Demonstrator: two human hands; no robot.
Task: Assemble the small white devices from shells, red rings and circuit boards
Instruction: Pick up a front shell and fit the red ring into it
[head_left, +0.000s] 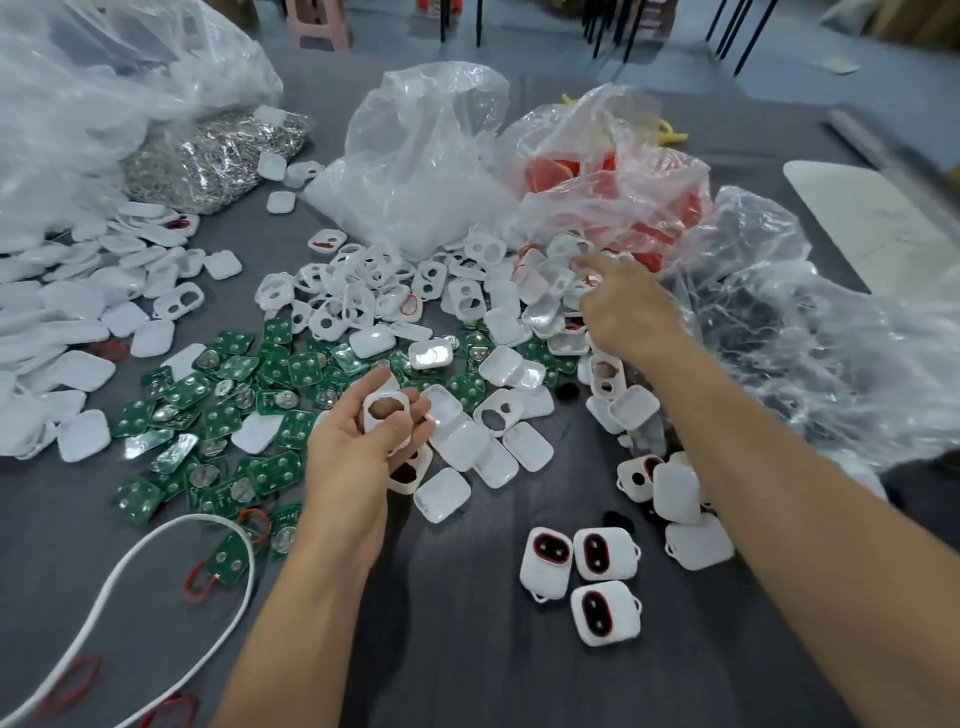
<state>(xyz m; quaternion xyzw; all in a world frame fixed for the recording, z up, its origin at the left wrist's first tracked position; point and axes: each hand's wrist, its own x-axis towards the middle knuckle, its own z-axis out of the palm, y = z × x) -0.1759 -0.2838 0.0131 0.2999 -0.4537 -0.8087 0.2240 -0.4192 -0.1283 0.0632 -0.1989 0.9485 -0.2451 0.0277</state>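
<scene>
The left hand (358, 447) is turned palm up over the middle of the grey table (467, 665), its fingers curled round one white shell (385, 410) with an oval opening, held just above the scattered parts. The right hand (626, 309) reaches farther out with its back to the camera, index finger stretched into the heap of shells (363, 296) at the mouth of the bag of red parts (613, 176). Its other fingers are tucked under, and whether they hold anything cannot be told. Green circuit boards (244, 400) lie scattered to the left of the held shell. Three finished devices (584, 571), red-rimmed windows facing up, sit close together near the right forearm. A white cord (156, 587) loops across the lower left, beside a loose red ring (200, 584).
</scene>
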